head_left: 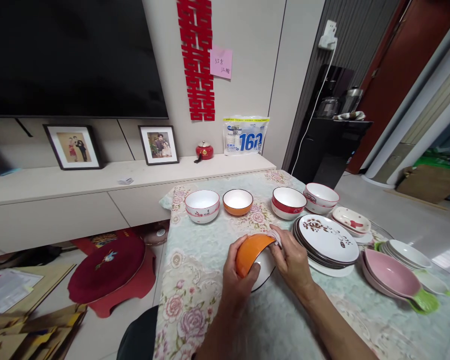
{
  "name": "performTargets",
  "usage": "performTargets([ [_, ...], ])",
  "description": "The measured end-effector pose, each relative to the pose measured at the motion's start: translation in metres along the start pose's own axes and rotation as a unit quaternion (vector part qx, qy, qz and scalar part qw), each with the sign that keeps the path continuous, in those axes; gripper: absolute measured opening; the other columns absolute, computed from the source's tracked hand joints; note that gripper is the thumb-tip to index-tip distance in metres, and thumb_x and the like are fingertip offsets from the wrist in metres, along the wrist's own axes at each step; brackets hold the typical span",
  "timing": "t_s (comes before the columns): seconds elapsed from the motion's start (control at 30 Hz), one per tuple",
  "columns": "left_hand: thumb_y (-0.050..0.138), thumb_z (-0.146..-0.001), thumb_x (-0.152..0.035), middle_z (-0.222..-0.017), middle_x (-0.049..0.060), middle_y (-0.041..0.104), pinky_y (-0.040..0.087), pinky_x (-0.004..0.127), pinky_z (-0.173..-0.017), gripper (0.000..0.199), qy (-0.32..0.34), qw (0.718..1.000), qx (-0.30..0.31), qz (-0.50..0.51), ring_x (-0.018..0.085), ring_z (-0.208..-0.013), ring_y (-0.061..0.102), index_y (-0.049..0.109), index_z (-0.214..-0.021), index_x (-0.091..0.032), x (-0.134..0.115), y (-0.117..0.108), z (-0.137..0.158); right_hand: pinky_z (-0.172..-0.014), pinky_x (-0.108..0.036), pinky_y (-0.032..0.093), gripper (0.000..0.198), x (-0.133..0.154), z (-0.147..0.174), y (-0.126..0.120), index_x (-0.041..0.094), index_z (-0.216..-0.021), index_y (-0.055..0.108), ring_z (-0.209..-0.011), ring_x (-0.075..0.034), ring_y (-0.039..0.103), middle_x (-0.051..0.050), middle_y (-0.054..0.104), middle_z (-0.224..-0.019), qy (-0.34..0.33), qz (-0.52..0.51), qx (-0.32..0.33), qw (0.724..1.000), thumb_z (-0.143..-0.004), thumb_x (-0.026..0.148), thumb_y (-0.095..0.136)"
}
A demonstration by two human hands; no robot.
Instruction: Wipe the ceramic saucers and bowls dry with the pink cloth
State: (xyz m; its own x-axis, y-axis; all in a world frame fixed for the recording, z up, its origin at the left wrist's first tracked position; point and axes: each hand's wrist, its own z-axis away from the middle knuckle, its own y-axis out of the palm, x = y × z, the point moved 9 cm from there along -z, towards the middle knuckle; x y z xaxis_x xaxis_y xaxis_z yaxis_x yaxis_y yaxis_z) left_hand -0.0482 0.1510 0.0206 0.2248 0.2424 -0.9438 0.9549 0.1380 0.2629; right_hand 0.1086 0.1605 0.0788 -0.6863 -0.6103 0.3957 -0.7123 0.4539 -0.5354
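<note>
An orange bowl [253,251] with a white inside and a dark rim is tilted on its side above the table. My left hand [238,272] grips it from the left, thumb over the rim. On the far right of the rim, my right hand [290,255] pinches a whitish cloth [274,237] against the bowl. Most of the cloth is hidden by the fingers. Beyond my hands stands another orange bowl [237,201], upright, beside stacked white bowls with red rims [202,205]. To the right of my right hand sits a stack of dark-edged plates [328,239].
A floral tablecloth [195,300] covers the table. Red-and-white bowls [288,202], more red-rimmed bowls [321,196], oblong dishes [351,220], small white dishes [408,254] and pink leaf-handled bowls [392,275] line the right side. A red stool [108,270] stands left of the table.
</note>
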Motion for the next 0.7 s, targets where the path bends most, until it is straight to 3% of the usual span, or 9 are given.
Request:
performTargets([
  [0.1, 0.069, -0.069, -0.026, -0.131, 0.010, 0.062, 0.039, 0.043, -0.109, 0.057, 0.001, 1.000, -0.020, 0.002, 0.031, -0.126, 0.054, 0.058, -0.124, -0.020, 0.002, -0.004, -0.001, -0.076, -0.033, 0.052, 0.027, -0.028, 0.005, 0.015, 0.017, -0.106, 0.066, -0.085, -0.024, 0.067, -0.010, 0.072, -0.094, 0.131, -0.050, 0.030, 0.990, -0.094, 0.034, 0.049],
  [0.2, 0.071, -0.068, -0.028, -0.134, 0.010, 0.060, 0.040, 0.043, -0.108, 0.061, 0.002, 0.999, -0.032, 0.008, 0.031, -0.126, 0.054, 0.055, -0.126, -0.021, 0.002, -0.009, -0.003, -0.060, -0.028, 0.047, 0.033, -0.050, 0.017, 0.040, 0.017, -0.082, 0.066, -0.066, -0.020, 0.062, -0.004, 0.069, -0.073, 0.258, -0.149, 0.103, 0.949, -0.090, 0.045, 0.052],
  [0.27, 0.072, -0.068, -0.029, -0.134, 0.010, 0.059, 0.041, 0.044, -0.107, 0.062, -0.001, 0.999, -0.034, 0.020, 0.032, -0.125, 0.054, 0.054, -0.127, -0.021, 0.002, -0.010, -0.003, -0.055, -0.026, 0.043, 0.035, -0.055, 0.025, 0.052, 0.016, -0.077, 0.065, -0.061, -0.018, 0.058, -0.002, 0.066, -0.067, 0.316, -0.221, 0.130, 0.914, -0.087, 0.049, 0.055],
  [0.33, 0.072, -0.068, -0.029, -0.133, 0.010, 0.060, 0.042, 0.044, -0.106, 0.062, -0.008, 0.999, -0.029, 0.041, 0.032, -0.124, 0.055, 0.053, -0.127, -0.021, 0.002, -0.008, -0.003, -0.053, -0.026, 0.042, 0.035, -0.058, 0.028, 0.053, 0.016, -0.075, 0.064, -0.058, -0.017, 0.055, 0.000, 0.064, -0.065, 0.336, -0.244, 0.122, 0.902, -0.085, 0.050, 0.058],
  [0.4, 0.072, -0.068, -0.028, -0.133, 0.010, 0.060, 0.045, 0.043, -0.104, 0.064, -0.016, 0.998, -0.014, 0.062, 0.031, -0.123, 0.056, 0.051, -0.128, -0.021, 0.003, -0.002, -0.002, -0.054, -0.025, 0.041, 0.035, -0.059, 0.023, 0.042, 0.017, -0.073, 0.062, -0.058, -0.016, 0.053, 0.000, 0.061, -0.063, 0.315, -0.201, 0.091, 0.923, -0.086, 0.049, 0.057],
  [0.5, 0.073, -0.067, -0.028, -0.136, 0.011, 0.057, 0.045, 0.044, -0.104, 0.068, -0.019, 0.997, 0.014, 0.071, 0.032, -0.125, 0.055, 0.048, -0.130, -0.022, 0.004, 0.007, 0.000, -0.058, -0.026, 0.043, 0.031, -0.051, 0.013, 0.017, 0.018, -0.076, 0.063, -0.060, -0.016, 0.055, 0.000, 0.062, -0.065, 0.224, -0.079, 0.045, 0.970, -0.092, 0.042, 0.052],
  [0.6, 0.072, -0.067, -0.029, -0.136, 0.012, 0.057, 0.042, 0.045, -0.107, 0.066, -0.008, 0.998, 0.035, 0.050, 0.032, -0.127, 0.052, 0.051, -0.129, -0.021, 0.005, 0.011, 0.001, -0.069, -0.028, 0.049, 0.021, -0.024, 0.004, -0.003, 0.018, -0.097, 0.066, -0.074, -0.019, 0.065, -0.006, 0.071, -0.084, 0.073, 0.022, 0.012, 0.997, -0.094, 0.029, 0.048],
  [0.7, 0.072, -0.068, -0.028, -0.131, 0.011, 0.060, 0.040, 0.045, -0.108, 0.060, 0.016, 0.999, 0.029, -0.006, 0.032, -0.125, 0.054, 0.055, -0.126, -0.021, 0.004, 0.007, -0.001, -0.081, -0.031, 0.053, 0.027, 0.010, 0.004, -0.010, 0.017, -0.117, 0.061, -0.092, -0.022, 0.068, -0.011, 0.072, -0.100, -0.077, 0.083, 0.008, 0.994, -0.094, 0.018, 0.047],
])
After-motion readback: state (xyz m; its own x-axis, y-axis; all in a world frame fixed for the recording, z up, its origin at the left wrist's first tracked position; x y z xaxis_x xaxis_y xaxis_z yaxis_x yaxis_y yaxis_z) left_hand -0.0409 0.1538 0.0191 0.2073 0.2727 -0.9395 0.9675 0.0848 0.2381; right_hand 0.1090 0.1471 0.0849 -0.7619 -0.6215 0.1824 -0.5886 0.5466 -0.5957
